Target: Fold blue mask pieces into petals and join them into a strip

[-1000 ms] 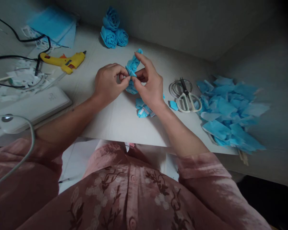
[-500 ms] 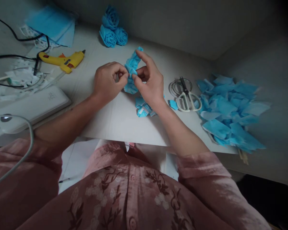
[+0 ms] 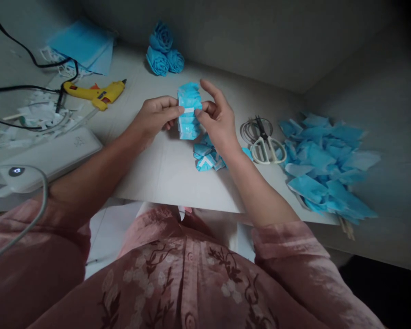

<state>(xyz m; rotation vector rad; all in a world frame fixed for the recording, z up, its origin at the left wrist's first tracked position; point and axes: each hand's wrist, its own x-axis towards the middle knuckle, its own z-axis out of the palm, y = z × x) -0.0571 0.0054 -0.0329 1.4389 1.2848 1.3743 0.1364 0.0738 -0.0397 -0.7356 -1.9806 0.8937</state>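
Observation:
Both of my hands hold a pleated blue paper piece (image 3: 189, 111) with a white band across its middle, just above the white table (image 3: 164, 173). My left hand (image 3: 155, 118) pinches its left side with thumb and fingers closed. Pinching the right side is my right hand (image 3: 218, 119), its index finger raised behind the paper. A small heap of folded blue pieces (image 3: 205, 156) lies on the table under my right wrist.
Scissors (image 3: 263, 139) lie right of my hands, beside a big pile of blue paper scraps (image 3: 324, 157). Three blue paper roses (image 3: 163, 50) sit at the back. A yellow glue gun (image 3: 96, 93), black cables, white scraps and a white device (image 3: 51, 153) are on the left.
The blue paper was crumpled and upright between my fingers; now it is turned flat toward me, showing neat pleats and the white band. Both hands keep their pinch.

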